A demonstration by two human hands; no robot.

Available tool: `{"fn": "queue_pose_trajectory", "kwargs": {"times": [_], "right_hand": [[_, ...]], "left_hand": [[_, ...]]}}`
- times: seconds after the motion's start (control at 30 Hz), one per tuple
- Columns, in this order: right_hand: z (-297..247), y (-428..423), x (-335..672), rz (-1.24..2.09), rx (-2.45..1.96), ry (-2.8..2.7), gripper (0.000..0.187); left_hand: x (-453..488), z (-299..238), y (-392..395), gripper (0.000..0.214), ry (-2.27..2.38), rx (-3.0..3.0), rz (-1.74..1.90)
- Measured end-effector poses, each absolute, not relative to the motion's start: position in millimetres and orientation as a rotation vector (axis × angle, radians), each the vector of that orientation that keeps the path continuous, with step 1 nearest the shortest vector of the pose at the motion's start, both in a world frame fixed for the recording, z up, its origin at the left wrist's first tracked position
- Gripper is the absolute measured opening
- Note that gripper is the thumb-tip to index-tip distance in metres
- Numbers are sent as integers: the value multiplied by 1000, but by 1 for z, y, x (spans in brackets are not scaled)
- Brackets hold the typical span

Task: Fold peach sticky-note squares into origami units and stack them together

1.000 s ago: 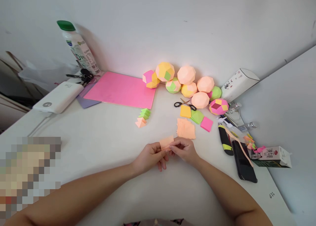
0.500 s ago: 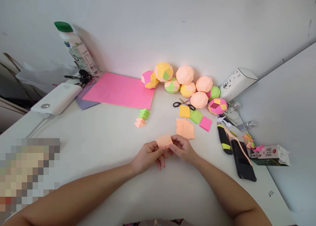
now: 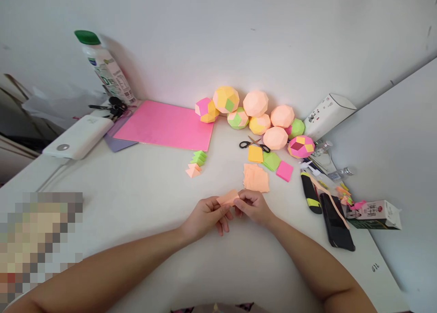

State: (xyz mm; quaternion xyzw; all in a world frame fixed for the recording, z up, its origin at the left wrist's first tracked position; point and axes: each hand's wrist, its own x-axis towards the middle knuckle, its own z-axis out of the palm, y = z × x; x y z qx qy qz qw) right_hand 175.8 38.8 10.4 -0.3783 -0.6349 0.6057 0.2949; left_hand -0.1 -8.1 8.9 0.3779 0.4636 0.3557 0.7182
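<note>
Between my two hands is a small peach sheet of paper [image 3: 228,197], folded into a narrow strip. My left hand [image 3: 206,216] pinches its left end between thumb and fingers, the lower fingers curled beneath. At the right end, my right hand [image 3: 253,207] grips the paper with thumb and index finger. Just beyond my right hand lies a stack of peach paper squares [image 3: 256,177]. Yellow [image 3: 255,154], green [image 3: 271,161] and pink paper squares [image 3: 284,171] sit behind it. Folded green [image 3: 198,158] and peach paper pieces [image 3: 193,170] rest farther left.
Several faceted paper balls [image 3: 256,104] line the wall, with black-handled scissors [image 3: 254,144] before them. A pink sheet [image 3: 167,126], a bottle [image 3: 107,69] and a white power bank [image 3: 78,136] are left. A phone [image 3: 336,222], a utility knife [image 3: 310,193] and a carton [image 3: 373,215] are right.
The peach paper between my hands has become narrower, its upper edge folded down. My right hand has dropped slightly. Other things on the table look unmoved.
</note>
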Motion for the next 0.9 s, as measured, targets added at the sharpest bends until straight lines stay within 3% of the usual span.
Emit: {"fn": "queue_pose_trajectory", "kwargs": {"times": [0.7, 0.9], "right_hand": [[11, 38, 175, 1618, -1002, -1718, 30], [14, 38, 175, 1656, -936, -1867, 15]], "left_hand": [[0, 22, -7, 39, 1077, 941, 654], [-2, 18, -8, 34, 1056, 978, 638]]}}
